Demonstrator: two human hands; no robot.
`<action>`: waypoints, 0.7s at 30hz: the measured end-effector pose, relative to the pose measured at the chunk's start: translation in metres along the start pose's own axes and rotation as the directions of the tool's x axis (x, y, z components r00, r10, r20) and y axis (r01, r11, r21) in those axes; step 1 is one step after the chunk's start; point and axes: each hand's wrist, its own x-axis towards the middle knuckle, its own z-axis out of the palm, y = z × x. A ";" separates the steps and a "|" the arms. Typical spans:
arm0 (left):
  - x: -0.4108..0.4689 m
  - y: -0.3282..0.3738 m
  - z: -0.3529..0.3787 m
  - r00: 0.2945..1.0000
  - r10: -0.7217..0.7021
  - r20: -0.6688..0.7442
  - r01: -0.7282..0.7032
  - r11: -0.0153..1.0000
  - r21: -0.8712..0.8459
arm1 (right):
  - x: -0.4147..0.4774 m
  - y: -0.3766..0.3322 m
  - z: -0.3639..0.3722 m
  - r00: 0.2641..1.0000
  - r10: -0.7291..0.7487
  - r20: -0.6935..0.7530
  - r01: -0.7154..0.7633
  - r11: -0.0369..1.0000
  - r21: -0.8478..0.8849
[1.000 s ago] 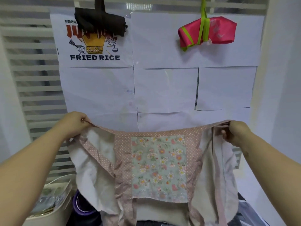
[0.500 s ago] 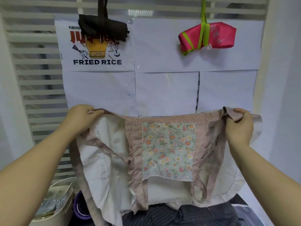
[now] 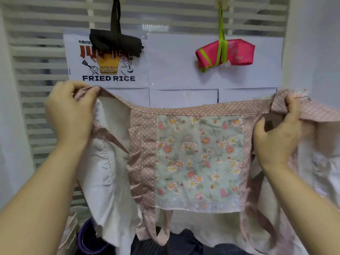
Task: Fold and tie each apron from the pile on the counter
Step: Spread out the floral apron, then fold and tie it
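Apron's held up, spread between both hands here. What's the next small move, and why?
Probably bring the left hand across to meet the right hand, folding the floral apron in half. Both hands pinch its top corners wide apart and it hangs open at full width, not yet folded, so tying looks premature.

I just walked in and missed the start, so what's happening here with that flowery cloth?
A person is holding a pink dotted apron with a floral panel up by its top band, left hand gripping one end and right hand the other. It hangs spread out, not yet folded. A black bundle and a pink bundle with green straps hang tied on the wall behind. Below lies dark striped cloth.
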 end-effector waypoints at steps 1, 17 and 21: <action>0.008 0.003 -0.001 1.000 0.030 -0.009 -0.030 0.998 0.056 | 0.007 -0.003 0.000 1.000 -0.019 -0.021 0.019 1.000 -0.009; -0.118 -0.104 0.035 0.533 -0.380 0.756 -0.121 0.850 0.513 | -0.116 0.083 -0.007 0.760 0.418 0.498 -0.206 0.882 -0.424; -0.162 -0.135 0.031 0.393 -0.436 0.809 -0.137 0.843 0.521 | -0.145 0.114 -0.020 0.594 0.502 0.629 -0.181 0.845 -0.503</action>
